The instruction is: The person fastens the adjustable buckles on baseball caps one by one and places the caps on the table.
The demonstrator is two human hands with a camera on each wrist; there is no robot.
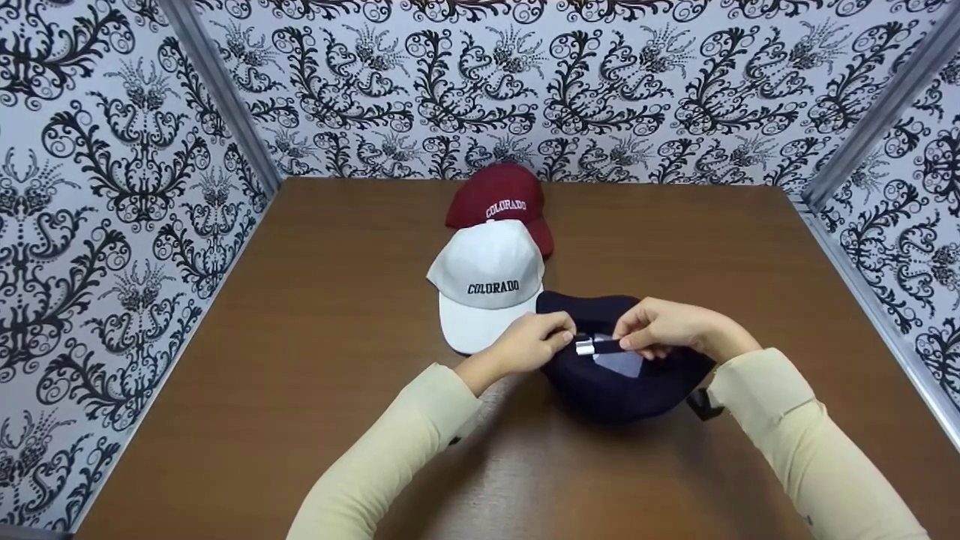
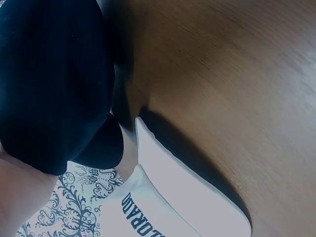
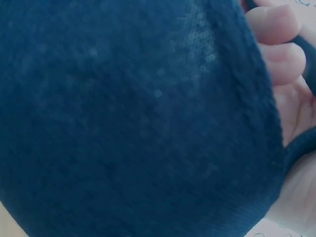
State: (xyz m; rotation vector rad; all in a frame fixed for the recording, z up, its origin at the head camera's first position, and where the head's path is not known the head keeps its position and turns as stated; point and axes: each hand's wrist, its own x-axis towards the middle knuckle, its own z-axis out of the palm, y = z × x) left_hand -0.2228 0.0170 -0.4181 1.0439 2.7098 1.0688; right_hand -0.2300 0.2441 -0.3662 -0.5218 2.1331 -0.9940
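Observation:
A navy cap (image 1: 615, 401) is held above the table with its back strap (image 1: 609, 346) and silver buckle (image 1: 584, 346) facing up. My left hand (image 1: 526, 343) grips the cap's edge beside the buckle. With thumb and fingertips, my right hand (image 1: 664, 328) pinches the strap to the right of that buckle. Navy fabric (image 3: 133, 123) fills most of the right wrist view, with curled fingers (image 3: 281, 64) behind its edge. In the left wrist view the cap (image 2: 54, 74) hides most of the left hand (image 2: 22, 190).
Just left of the navy cap sits a white cap (image 1: 487, 262) lettered COLORADO. Behind it, a red cap (image 1: 499, 186) with the same word lies near the back wall. Patterned panels (image 1: 480, 82) border the brown wooden table (image 1: 300, 337).

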